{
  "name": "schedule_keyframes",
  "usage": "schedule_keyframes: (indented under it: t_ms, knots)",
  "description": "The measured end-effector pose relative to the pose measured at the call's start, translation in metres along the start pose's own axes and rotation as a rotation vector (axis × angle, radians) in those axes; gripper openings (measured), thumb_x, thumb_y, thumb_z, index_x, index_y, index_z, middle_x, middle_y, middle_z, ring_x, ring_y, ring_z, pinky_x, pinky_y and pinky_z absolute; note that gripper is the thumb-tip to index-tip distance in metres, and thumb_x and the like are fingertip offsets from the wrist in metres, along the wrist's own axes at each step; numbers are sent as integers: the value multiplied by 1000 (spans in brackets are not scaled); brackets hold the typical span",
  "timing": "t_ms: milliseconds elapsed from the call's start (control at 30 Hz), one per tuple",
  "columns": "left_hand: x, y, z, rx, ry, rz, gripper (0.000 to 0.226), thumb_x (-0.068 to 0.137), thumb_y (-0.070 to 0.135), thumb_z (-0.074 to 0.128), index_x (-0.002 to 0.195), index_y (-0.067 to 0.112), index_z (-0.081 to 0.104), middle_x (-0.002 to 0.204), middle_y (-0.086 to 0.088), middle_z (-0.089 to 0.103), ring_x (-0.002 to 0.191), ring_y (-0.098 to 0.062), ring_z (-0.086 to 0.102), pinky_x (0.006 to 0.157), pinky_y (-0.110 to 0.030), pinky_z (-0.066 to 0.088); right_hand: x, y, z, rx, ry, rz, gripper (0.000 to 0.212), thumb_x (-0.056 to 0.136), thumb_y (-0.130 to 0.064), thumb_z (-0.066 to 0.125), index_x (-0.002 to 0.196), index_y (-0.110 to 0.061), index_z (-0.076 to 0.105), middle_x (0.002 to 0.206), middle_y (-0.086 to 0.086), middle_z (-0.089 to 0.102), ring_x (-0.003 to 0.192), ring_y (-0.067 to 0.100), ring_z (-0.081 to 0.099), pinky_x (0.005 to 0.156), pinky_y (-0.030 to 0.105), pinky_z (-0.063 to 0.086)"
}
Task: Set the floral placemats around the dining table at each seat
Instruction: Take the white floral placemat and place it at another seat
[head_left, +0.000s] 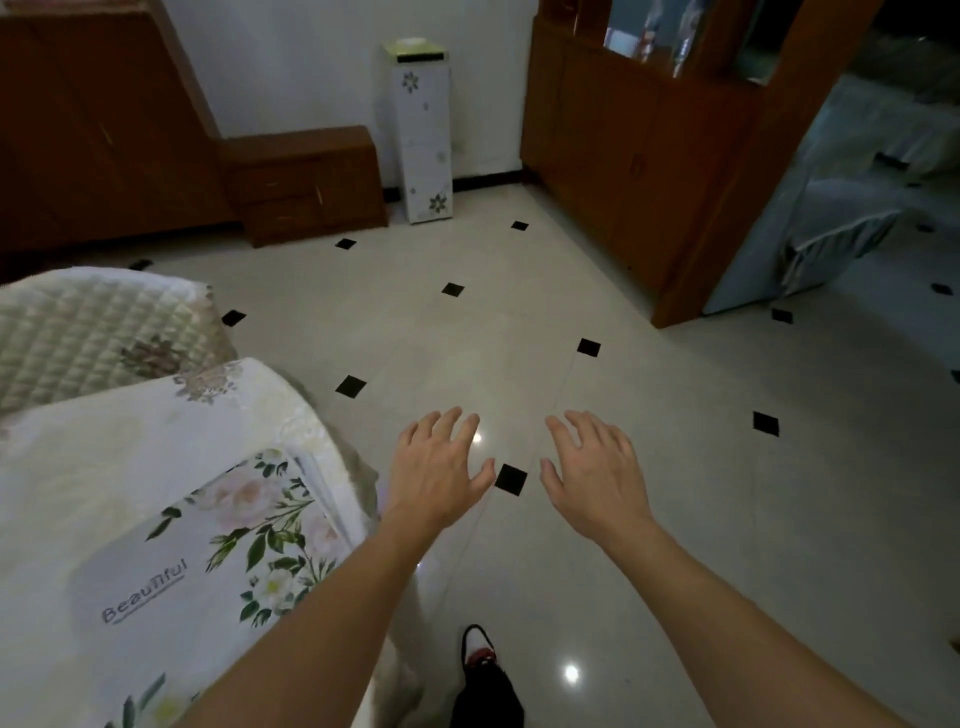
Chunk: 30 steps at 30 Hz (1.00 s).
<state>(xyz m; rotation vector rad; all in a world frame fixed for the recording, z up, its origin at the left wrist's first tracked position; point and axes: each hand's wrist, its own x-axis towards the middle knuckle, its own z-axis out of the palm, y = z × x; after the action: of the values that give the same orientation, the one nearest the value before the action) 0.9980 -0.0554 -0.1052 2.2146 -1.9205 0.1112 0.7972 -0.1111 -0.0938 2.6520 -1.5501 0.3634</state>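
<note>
Now our left hand (441, 462) and right hand (592, 467) hover empty, fingers spread; the floral placemat (218, 551) lies lower left on the worktop (78, 467), nearer our left hand.

Across most of my view runs a glossy pale tiled floor (649, 509) dotted with small black diamond insets. At the upper left stands a dark wooden cabinet (93, 135) with a low drawer unit (306, 182) beside it. A slim white flowered storage tower (423, 135) stands against the wall, top centre. A black shoe (485, 680) shows at the bottom edge.
</note>
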Motion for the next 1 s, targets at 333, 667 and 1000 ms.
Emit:
schedule_keyframes:
  t_ms: [333,667,1000]
  knots:
    - [111,-90,4,-49,31,-185,63,84,60,42,131,20,57,133,-5,62,118,-26,59,95,-43,48,168,-40,22,-9,-20,-165,48,82,-32,70,125,-12,62,124,14,65,116,32,60,99,48,48]
    - [81,-199,1,-5,109,-565,59,81,56,51,127,20,60,129,-4,64,114,-26,60,94,-42,49,254,-155,60,71,-84,-547,48,84,-32,68,126,-12,61,124,15,64,116,33,60,97,49,49]
    - [-58,-256,-19,134,100,-1274,62,86,58,45,135,22,56,139,-4,59,125,-27,55,102,-45,46,262,-339,100,235,-208,-1210,49,88,-35,64,131,-13,59,129,14,62,119,34,58,100,50,46]
